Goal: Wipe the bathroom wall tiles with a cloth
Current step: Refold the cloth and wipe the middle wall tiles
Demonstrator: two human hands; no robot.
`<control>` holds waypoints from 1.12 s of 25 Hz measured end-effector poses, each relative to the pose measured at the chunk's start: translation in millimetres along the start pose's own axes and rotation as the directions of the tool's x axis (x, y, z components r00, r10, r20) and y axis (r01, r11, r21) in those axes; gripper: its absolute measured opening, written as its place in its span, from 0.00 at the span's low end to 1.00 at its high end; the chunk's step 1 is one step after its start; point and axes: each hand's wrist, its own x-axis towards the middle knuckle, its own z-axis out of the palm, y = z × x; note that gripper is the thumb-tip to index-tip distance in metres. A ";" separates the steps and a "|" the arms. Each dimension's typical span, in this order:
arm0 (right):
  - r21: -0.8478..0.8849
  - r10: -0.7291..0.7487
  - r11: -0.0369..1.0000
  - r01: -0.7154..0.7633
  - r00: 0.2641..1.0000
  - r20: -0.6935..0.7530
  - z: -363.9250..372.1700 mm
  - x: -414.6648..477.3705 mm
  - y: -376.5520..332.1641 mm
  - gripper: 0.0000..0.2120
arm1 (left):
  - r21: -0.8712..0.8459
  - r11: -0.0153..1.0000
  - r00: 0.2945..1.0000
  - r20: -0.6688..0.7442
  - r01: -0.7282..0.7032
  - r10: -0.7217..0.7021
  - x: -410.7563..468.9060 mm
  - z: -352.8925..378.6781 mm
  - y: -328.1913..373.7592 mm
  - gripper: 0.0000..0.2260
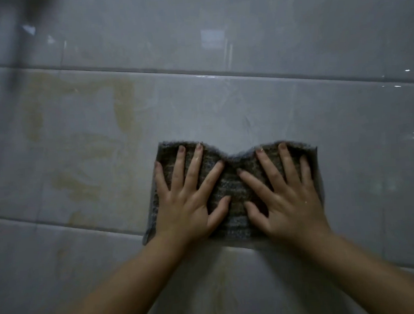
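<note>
Wall: glossy pale grey rectangular bathroom wall tiles [242, 45], split by dark grout lines [196, 73], fill the dim view.
Stains: yellowish-brown smears [84, 149] mark the tile left of the hands; a fainter streak runs below them.
Cloth: a grey-brown ribbed rectangular cloth [234, 186] lies flat against the middle tile, its top edge dipping at the centre.
Left hand: the left hand [187, 206] presses on the cloth's left half, fingers straight and spread.
Right hand: the right hand [286, 200] presses on the right half, fingers likewise spread, thumbs nearly meeting.
</note>
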 end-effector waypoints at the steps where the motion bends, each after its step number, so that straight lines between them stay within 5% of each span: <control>1: -0.015 0.026 1.000 -0.026 1.000 -0.010 1.9 11.9 8.3 0.28 | 0.004 1.000 1.000 -0.008 0.010 -0.010 14.3 0.9 0.0 0.28; 7: -0.005 0.249 0.969 -0.249 0.969 -0.001 13.3 40.8 -12.6 0.27 | 0.034 0.999 0.999 0.034 0.032 -0.033 44.9 -1.5 -28.6 0.28; 13: 0.003 0.077 0.997 -0.077 0.996 0.034 1.2 -40.9 -21.7 0.27 | 0.029 1.000 0.998 0.069 -0.002 0.000 -35.0 -0.9 15.8 0.27; 21: -0.098 0.148 0.985 -0.144 0.988 0.032 -28.9 -104.9 89.8 0.27 | -0.003 0.997 0.995 0.070 -0.073 0.073 9.9 9.4 140.7 0.28; 28: -0.079 0.262 0.962 -0.261 0.965 -0.005 -13.9 -29.8 86.4 0.29 | 0.004 0.997 0.996 0.048 -0.077 0.077 71.5 7.0 83.3 0.28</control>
